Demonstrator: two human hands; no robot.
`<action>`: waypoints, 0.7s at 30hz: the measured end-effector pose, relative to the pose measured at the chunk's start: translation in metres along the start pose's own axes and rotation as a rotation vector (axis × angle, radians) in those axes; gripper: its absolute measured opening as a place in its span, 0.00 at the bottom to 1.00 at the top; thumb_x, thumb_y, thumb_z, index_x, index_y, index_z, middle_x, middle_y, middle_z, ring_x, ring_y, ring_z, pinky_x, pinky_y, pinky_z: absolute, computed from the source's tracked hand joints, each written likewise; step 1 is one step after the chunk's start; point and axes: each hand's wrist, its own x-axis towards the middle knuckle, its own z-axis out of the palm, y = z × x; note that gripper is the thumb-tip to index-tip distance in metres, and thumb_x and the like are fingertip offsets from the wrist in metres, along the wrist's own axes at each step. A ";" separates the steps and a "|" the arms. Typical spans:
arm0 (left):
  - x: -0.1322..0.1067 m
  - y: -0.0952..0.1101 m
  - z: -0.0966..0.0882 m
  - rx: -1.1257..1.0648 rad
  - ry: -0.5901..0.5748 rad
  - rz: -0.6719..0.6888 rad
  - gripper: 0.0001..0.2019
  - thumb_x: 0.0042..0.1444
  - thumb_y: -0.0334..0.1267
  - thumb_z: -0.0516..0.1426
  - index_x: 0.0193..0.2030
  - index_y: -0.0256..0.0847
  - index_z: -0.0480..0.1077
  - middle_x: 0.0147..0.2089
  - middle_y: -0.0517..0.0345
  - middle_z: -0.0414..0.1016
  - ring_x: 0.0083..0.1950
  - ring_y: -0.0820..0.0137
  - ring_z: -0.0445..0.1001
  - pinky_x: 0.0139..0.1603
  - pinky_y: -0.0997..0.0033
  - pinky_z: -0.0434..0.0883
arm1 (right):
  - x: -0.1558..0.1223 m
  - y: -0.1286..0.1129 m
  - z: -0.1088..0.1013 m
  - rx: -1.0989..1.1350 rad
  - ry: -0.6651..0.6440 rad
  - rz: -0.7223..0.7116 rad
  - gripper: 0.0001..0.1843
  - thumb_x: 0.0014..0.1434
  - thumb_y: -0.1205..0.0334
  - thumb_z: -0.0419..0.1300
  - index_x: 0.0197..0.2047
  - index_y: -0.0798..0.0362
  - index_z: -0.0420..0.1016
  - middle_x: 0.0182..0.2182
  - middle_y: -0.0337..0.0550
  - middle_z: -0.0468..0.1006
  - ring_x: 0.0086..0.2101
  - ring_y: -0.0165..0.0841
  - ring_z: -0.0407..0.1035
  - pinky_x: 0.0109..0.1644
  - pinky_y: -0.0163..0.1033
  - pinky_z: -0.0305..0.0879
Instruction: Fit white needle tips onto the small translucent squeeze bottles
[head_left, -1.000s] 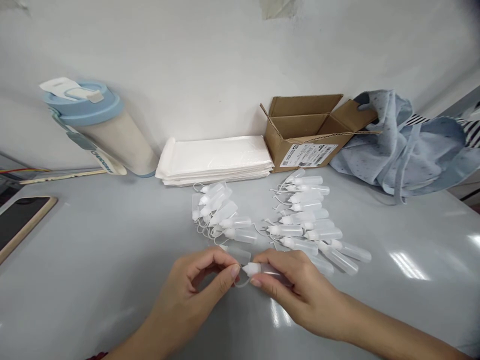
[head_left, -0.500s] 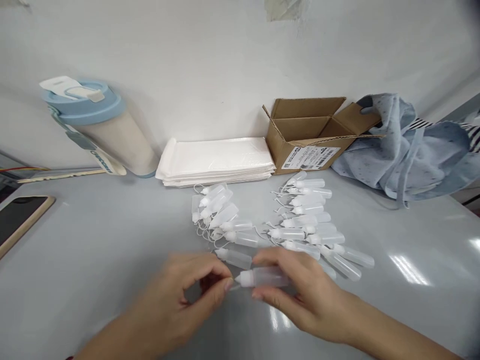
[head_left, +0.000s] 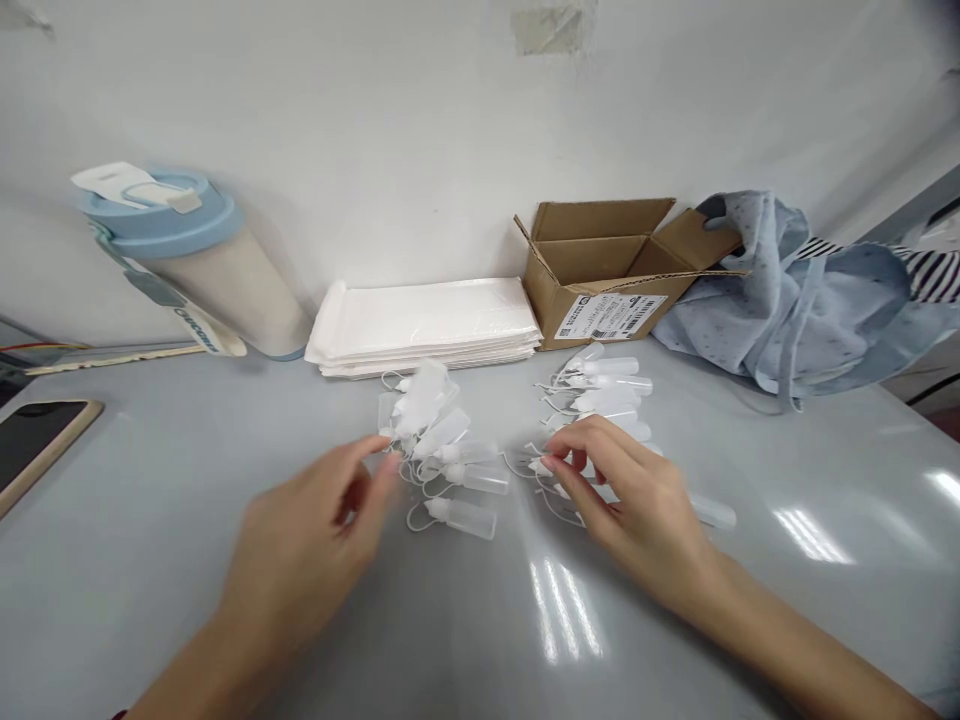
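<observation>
My left hand (head_left: 322, 530) is beside the near left edge of a loose pile of small translucent dropper bottles (head_left: 472, 478) with white tips and thin cords. Its thumb and forefinger stand apart with nothing between them. A blurred bottle (head_left: 429, 388) is at the top of that pile. One bottle (head_left: 466, 517) lies a little apart at the near side. Over the right group of bottles (head_left: 611, 385), my right hand (head_left: 626, 490) has its thumb and forefinger closed at the white tip of a dropper bottle (head_left: 536, 466). That hand hides several bottles beneath it.
White padded envelopes (head_left: 427, 310) are stacked against the wall, beside an open cardboard box (head_left: 607, 310). A blue-lidded tumbler (head_left: 225, 280) stands at the left, with a phone (head_left: 45, 445) at the table edge. Blue cloth (head_left: 750, 310) lies at the right.
The bottle held between my hands has left them; a blurred bottle now shows on the left pile. My left hand has moved up and left, my right hand up to the right group.
</observation>
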 end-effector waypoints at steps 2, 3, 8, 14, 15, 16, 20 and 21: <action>0.001 0.011 0.007 0.211 0.059 0.186 0.08 0.60 0.39 0.53 0.39 0.41 0.71 0.19 0.67 0.67 0.17 0.74 0.64 0.20 0.74 0.60 | 0.000 0.002 0.000 -0.035 -0.029 0.001 0.07 0.63 0.71 0.51 0.37 0.54 0.69 0.32 0.44 0.72 0.30 0.31 0.66 0.30 0.35 0.63; 0.000 0.016 0.009 0.213 0.068 0.323 0.06 0.60 0.36 0.53 0.36 0.40 0.71 0.20 0.65 0.68 0.19 0.73 0.66 0.22 0.73 0.61 | 0.000 0.003 -0.001 -0.051 -0.038 0.000 0.07 0.63 0.71 0.51 0.37 0.55 0.69 0.32 0.44 0.73 0.30 0.31 0.66 0.31 0.36 0.63; -0.012 0.036 0.009 0.093 -0.089 0.725 0.13 0.60 0.26 0.50 0.26 0.41 0.67 0.18 0.65 0.68 0.18 0.74 0.65 0.21 0.73 0.62 | 0.003 0.007 -0.005 -0.152 -0.074 -0.004 0.09 0.63 0.71 0.50 0.35 0.55 0.70 0.31 0.45 0.74 0.31 0.33 0.68 0.31 0.36 0.64; -0.015 0.042 0.006 0.049 -0.108 0.756 0.13 0.60 0.24 0.48 0.29 0.39 0.68 0.19 0.64 0.70 0.18 0.74 0.67 0.21 0.72 0.63 | 0.004 0.017 -0.004 -0.397 -0.220 -0.031 0.05 0.60 0.70 0.56 0.35 0.55 0.72 0.33 0.48 0.77 0.35 0.40 0.70 0.27 0.37 0.63; -0.014 0.042 0.006 0.051 -0.103 0.759 0.12 0.60 0.24 0.48 0.29 0.39 0.68 0.19 0.64 0.70 0.18 0.74 0.67 0.22 0.72 0.63 | 0.004 0.018 -0.004 -0.406 -0.241 -0.026 0.04 0.59 0.69 0.57 0.35 0.55 0.73 0.33 0.48 0.77 0.35 0.40 0.70 0.27 0.38 0.64; -0.013 0.042 0.006 0.056 -0.099 0.763 0.12 0.60 0.23 0.48 0.30 0.39 0.68 0.19 0.64 0.70 0.18 0.73 0.67 0.22 0.72 0.64 | 0.004 0.019 -0.004 -0.408 -0.257 -0.023 0.03 0.59 0.69 0.58 0.35 0.55 0.73 0.33 0.47 0.77 0.35 0.40 0.71 0.28 0.38 0.64; -0.011 0.043 0.005 0.083 -0.089 0.774 0.13 0.60 0.23 0.48 0.28 0.39 0.67 0.19 0.64 0.70 0.17 0.74 0.65 0.20 0.71 0.61 | 0.005 0.019 -0.008 -0.406 -0.289 -0.028 0.02 0.57 0.68 0.59 0.35 0.54 0.74 0.32 0.47 0.78 0.36 0.41 0.71 0.29 0.39 0.65; -0.010 0.043 0.005 0.086 -0.088 0.775 0.13 0.60 0.24 0.48 0.28 0.39 0.67 0.19 0.64 0.70 0.17 0.73 0.65 0.20 0.71 0.61 | 0.005 0.019 -0.008 -0.401 -0.300 -0.024 0.03 0.57 0.69 0.60 0.35 0.54 0.74 0.32 0.47 0.78 0.36 0.41 0.71 0.29 0.38 0.65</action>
